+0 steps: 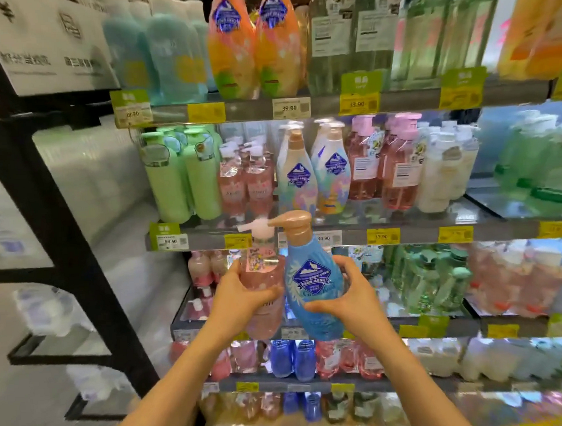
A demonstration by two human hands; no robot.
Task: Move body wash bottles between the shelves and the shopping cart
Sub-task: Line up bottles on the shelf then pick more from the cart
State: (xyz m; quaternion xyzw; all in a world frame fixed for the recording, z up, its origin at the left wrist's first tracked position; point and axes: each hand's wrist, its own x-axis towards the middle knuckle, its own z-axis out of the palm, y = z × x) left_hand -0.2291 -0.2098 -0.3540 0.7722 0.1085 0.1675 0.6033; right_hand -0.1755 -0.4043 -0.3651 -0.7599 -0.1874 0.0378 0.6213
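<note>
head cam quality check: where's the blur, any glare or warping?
Head view: sharp at centre, the blue bottle and pink bottle in the hands read clearly; edges smear, with right-side shelf stock and left racks soft; wide-angle bowing on the black rack post; bright glare off the shelf floor.

Right-side shelf bottles (pixel 531 167) are pure blur. Left hand (pixel 241 291) covers most of the pink bottle (pixel 263 279), and the yellow price tags (pixel 455 234) are unreadable.

Yellow price tags (pixel 359 103) line the rails beside a black rack (pixel 44 192)
</note>
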